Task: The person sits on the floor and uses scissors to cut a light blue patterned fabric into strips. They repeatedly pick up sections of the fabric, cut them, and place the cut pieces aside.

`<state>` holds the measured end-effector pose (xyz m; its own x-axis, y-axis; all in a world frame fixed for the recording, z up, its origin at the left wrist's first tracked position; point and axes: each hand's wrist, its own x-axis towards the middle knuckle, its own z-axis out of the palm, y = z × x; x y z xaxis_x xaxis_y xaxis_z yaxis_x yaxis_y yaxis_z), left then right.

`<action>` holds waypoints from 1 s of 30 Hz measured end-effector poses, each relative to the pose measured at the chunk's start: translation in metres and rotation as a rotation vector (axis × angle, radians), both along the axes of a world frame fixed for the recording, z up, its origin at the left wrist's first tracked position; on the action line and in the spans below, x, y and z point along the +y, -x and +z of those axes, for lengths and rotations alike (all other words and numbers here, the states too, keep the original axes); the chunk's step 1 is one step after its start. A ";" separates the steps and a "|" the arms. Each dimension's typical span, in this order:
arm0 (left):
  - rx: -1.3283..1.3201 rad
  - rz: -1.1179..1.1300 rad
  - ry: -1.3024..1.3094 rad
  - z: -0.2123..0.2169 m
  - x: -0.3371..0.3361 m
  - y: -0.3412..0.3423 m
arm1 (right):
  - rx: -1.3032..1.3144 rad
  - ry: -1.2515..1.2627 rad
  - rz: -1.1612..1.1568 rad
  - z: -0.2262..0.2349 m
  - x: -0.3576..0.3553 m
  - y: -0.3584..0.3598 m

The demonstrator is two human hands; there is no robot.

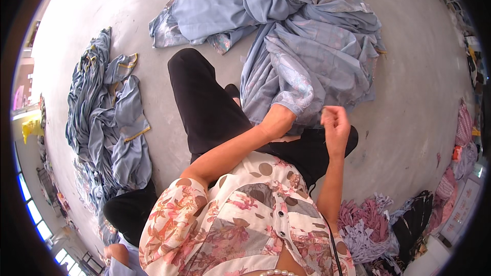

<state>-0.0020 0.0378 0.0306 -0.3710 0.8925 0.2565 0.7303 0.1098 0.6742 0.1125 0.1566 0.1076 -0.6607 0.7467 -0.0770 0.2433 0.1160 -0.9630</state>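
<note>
I sit on the floor in black trousers (204, 102) and a floral blouse. A large heap of pale blue patterned garments (307, 36) lies in front of me and spills onto my lap. My left hand (279, 120) reaches into a sleeve cuff of the blue garment (296, 92). The cloth folds over its fingers and hides them. My right hand (335, 125) is raised just right of that cuff, thumb and fingers pinched together on what looks like a thin dark thread running toward the cloth.
A second pile of blue garments with yellow trim (110, 117) lies on the grey concrete floor (419, 97) to my left. Pink, lilac and black fabric scraps (378, 222) are heaped at the lower right. More cloth and clutter line the right edge.
</note>
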 end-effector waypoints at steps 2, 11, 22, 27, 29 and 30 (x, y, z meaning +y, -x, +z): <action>0.014 0.004 -0.015 -0.006 -0.001 -0.002 | -0.229 -0.185 0.209 0.003 -0.004 -0.002; 0.010 -0.096 -0.085 0.004 0.000 -0.001 | -0.406 -0.634 0.424 0.013 -0.006 0.015; 0.046 -0.183 -0.045 0.009 -0.001 -0.003 | 0.057 0.277 0.120 -0.030 -0.004 0.001; -0.196 -0.225 0.093 -0.010 0.001 -0.036 | -0.220 0.589 -0.015 -0.071 0.013 -0.006; -0.374 -0.284 0.104 0.004 -0.009 -0.032 | -0.333 0.331 -0.053 -0.077 0.031 -0.011; -0.448 -0.301 0.113 0.002 -0.012 -0.030 | -0.388 0.203 -0.074 -0.082 0.045 -0.017</action>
